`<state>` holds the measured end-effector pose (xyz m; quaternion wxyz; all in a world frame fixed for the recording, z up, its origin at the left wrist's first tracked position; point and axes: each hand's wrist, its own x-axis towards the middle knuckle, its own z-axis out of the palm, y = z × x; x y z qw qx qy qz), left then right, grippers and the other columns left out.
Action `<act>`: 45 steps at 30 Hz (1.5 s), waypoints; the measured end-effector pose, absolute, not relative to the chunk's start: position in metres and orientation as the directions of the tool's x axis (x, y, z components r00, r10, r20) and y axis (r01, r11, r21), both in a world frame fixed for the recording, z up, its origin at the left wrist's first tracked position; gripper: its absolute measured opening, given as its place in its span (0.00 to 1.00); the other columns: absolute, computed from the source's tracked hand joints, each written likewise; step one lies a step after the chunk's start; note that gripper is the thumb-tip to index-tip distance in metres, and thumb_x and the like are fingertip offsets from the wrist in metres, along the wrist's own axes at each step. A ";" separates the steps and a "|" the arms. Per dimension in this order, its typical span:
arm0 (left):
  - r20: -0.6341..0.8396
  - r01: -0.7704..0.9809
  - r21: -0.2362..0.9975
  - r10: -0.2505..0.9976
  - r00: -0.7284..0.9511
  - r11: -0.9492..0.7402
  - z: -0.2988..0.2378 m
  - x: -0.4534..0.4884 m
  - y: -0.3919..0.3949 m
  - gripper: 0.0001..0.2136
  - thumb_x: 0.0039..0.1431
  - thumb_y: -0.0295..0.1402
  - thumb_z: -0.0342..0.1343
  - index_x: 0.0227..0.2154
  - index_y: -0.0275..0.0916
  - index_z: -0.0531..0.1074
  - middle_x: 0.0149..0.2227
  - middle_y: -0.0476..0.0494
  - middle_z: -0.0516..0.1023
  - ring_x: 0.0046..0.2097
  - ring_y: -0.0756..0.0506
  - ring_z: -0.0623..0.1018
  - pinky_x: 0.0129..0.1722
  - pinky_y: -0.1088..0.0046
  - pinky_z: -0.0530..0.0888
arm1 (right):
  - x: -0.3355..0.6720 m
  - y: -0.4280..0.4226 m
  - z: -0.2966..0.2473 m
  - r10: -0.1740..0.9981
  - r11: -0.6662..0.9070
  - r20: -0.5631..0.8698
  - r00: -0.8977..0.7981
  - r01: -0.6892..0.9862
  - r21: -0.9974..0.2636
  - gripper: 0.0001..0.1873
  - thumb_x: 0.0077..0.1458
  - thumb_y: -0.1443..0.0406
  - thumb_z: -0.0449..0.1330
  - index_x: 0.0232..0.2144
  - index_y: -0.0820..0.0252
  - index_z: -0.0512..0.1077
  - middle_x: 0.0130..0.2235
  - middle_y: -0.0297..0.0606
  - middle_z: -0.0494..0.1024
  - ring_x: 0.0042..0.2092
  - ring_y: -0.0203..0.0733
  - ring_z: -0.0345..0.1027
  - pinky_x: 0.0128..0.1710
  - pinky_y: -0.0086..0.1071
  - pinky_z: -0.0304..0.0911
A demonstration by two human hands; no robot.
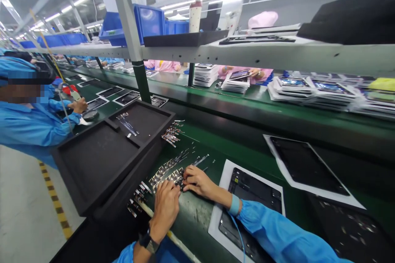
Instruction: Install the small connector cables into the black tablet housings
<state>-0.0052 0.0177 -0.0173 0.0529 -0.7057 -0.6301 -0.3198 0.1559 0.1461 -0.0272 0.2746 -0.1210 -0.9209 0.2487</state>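
My left hand (166,207) rests on the green bench with its fingers curled down onto a cluster of small flex-cable parts (165,172). My right hand (197,181) lies just beside it, fingertips pressed together on the same parts. What the fingers pinch is too small to make out. My right forearm in a blue sleeve crosses an opened tablet (253,191) lying on a white tray (225,172). More small parts (171,133) lie in rows further back.
A black foam tray (95,164) with two compartments stands left of my hands. Another tablet on white (304,166) lies on the belt at right. A co-worker in blue (33,123) works at left. Stacked trays (205,74) and people in pink are across the line.
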 end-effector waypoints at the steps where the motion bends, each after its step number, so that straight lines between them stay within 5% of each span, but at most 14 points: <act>1: 0.525 0.924 0.326 0.851 0.001 -0.202 -0.018 -0.005 0.017 0.10 0.62 0.22 0.51 0.30 0.40 0.75 0.31 0.44 0.77 0.34 0.43 0.74 0.36 0.63 0.70 | 0.157 0.146 -0.028 0.363 0.850 0.456 -0.813 0.088 -0.520 0.24 0.61 0.48 0.55 0.33 0.61 0.79 0.36 0.45 0.77 0.41 0.45 0.68 0.42 0.39 0.65; 5: 0.544 0.917 0.342 0.839 -0.015 -0.205 -0.019 -0.005 0.013 0.12 0.64 0.21 0.49 0.31 0.40 0.75 0.31 0.44 0.76 0.34 0.44 0.75 0.36 0.64 0.70 | 0.164 0.149 -0.032 0.379 0.854 0.498 -0.780 0.088 -0.512 0.22 0.64 0.50 0.54 0.39 0.61 0.79 0.40 0.47 0.80 0.44 0.46 0.72 0.45 0.41 0.67; 10: 0.522 0.939 0.305 0.853 -0.024 -0.160 -0.015 0.001 0.015 0.09 0.61 0.22 0.54 0.40 0.39 0.76 0.36 0.43 0.76 0.40 0.41 0.75 0.41 0.61 0.73 | 0.166 0.153 -0.034 0.382 0.847 0.500 -0.778 0.077 -0.527 0.21 0.64 0.51 0.55 0.33 0.60 0.79 0.37 0.44 0.81 0.42 0.44 0.74 0.45 0.39 0.67; 16: 0.510 0.916 0.355 0.860 -0.022 -0.187 -0.017 0.011 0.026 0.11 0.61 0.18 0.52 0.27 0.38 0.72 0.32 0.44 0.74 0.37 0.43 0.73 0.37 0.64 0.71 | 0.168 0.152 -0.034 0.420 0.818 0.467 -0.778 0.101 -0.566 0.21 0.61 0.50 0.58 0.34 0.59 0.80 0.40 0.45 0.80 0.47 0.46 0.73 0.48 0.41 0.67; 26: 0.502 0.909 0.369 0.865 -0.018 -0.195 -0.016 0.011 0.024 0.11 0.61 0.18 0.51 0.29 0.39 0.73 0.36 0.43 0.75 0.42 0.42 0.73 0.41 0.61 0.72 | 0.168 0.149 -0.031 0.376 0.851 0.502 -0.778 0.075 -0.520 0.18 0.64 0.54 0.57 0.36 0.60 0.80 0.40 0.46 0.80 0.47 0.46 0.73 0.48 0.42 0.67; 32: 0.506 0.906 0.351 0.862 0.031 -0.238 -0.017 0.006 0.024 0.09 0.63 0.21 0.52 0.39 0.38 0.75 0.40 0.40 0.76 0.43 0.42 0.74 0.44 0.60 0.74 | 0.169 0.149 -0.036 0.388 0.838 0.507 -0.770 0.066 -0.541 0.15 0.63 0.55 0.58 0.38 0.58 0.80 0.41 0.46 0.81 0.49 0.48 0.74 0.49 0.44 0.68; 45: 0.392 0.868 0.463 0.920 -0.015 -0.182 -0.012 0.007 0.028 0.10 0.63 0.22 0.52 0.31 0.39 0.75 0.42 0.40 0.75 0.49 0.39 0.70 0.45 0.56 0.72 | 0.170 0.150 -0.035 0.382 0.805 0.452 -0.806 0.050 -0.591 0.17 0.65 0.54 0.56 0.36 0.58 0.80 0.42 0.45 0.79 0.52 0.48 0.70 0.52 0.46 0.64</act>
